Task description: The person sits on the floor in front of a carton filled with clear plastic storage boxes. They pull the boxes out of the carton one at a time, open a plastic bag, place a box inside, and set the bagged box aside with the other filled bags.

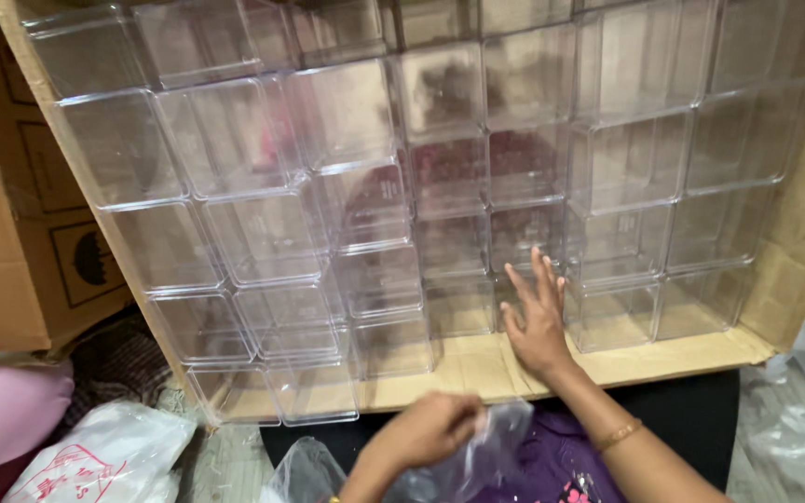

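Right hand [537,321] lies open, fingers spread, against clear boxes [458,224] at the carton's edge [607,365]; left hand [430,430] grips a plastic bag [477,461].

Brown cardboard carton [11,242] stands at left edge, printed side facing in. Pink cushion-like lump [2,424] below it (possibly bedding, too blurred to tell). White plastic bag [104,461] beside. Greyish floor [775,456] lower right, crumpled clear wrapping there. Light even, soft.

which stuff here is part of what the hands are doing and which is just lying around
In hand:
right hand flat against the clear plastic boxes
large cardboard carton holding them
left hand gripping a clear plastic bag

Lying about:
white printed bag
side cardboard box
pink cloth
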The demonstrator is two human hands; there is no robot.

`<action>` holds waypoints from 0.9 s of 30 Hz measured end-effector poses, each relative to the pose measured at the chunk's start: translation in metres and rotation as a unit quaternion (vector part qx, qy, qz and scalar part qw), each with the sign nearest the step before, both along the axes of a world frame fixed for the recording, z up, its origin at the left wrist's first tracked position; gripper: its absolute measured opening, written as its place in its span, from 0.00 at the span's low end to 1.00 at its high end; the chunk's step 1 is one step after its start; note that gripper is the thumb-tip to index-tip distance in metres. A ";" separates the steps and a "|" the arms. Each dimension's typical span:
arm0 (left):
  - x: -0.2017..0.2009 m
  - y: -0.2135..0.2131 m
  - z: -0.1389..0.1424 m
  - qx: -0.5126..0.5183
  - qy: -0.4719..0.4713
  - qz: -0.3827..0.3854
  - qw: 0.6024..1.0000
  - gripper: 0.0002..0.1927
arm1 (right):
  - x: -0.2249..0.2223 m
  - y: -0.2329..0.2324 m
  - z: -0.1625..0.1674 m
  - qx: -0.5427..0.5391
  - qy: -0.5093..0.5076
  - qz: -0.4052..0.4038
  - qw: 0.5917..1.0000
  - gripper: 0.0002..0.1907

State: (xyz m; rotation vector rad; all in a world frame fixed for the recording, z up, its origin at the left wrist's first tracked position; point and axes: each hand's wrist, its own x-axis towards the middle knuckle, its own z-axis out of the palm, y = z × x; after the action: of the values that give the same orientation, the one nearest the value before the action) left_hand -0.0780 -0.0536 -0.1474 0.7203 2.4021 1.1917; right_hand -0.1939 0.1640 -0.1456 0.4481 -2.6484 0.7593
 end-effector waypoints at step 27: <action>-0.123 -0.023 0.121 0.500 -0.178 0.165 0.832 0.23 | -0.100 -0.017 0.163 -0.362 -0.347 0.289 0.815 0.09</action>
State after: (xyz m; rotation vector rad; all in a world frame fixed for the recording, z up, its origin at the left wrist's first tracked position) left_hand -0.2012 -0.0765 -0.0266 0.2585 1.4920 2.5085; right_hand -0.2941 0.1471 0.0175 0.8788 -2.4631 2.3998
